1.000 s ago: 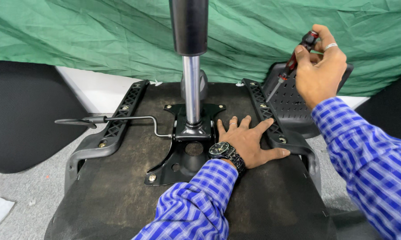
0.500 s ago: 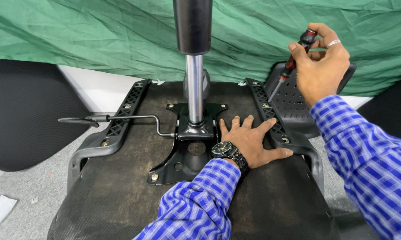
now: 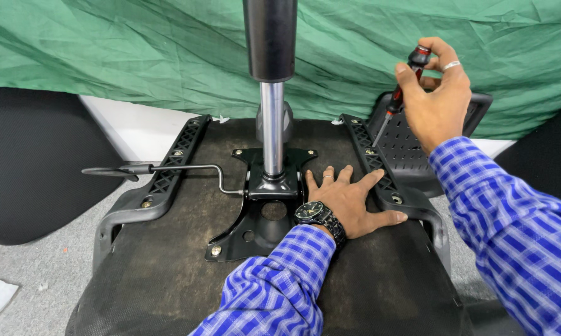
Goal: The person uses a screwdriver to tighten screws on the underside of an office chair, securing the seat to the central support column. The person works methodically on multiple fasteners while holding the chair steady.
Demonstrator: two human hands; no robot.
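Observation:
An upturned office chair seat (image 3: 168, 274) lies in front of me, its dark underside facing up. My left hand (image 3: 349, 199) rests flat on it, fingers spread, beside the black metal mechanism plate (image 3: 255, 230) and the chrome gas cylinder (image 3: 272, 130). My right hand (image 3: 436, 102) is raised over the right black armrest bracket (image 3: 380, 168) and grips a red-and-black screwdriver (image 3: 400, 93) whose tip points down at the bracket. A watch sits on my left wrist.
A thin lever with a black handle (image 3: 149, 169) sticks out to the left of the mechanism. The left armrest bracket (image 3: 162, 180) runs along the seat's left edge. A green cloth (image 3: 137, 56) hangs behind. A black chair part (image 3: 25, 162) lies at left on the grey floor.
The view has shifted slightly. My right hand with the screwdriver stays raised over the right bracket; my left hand keeps its place on the seat.

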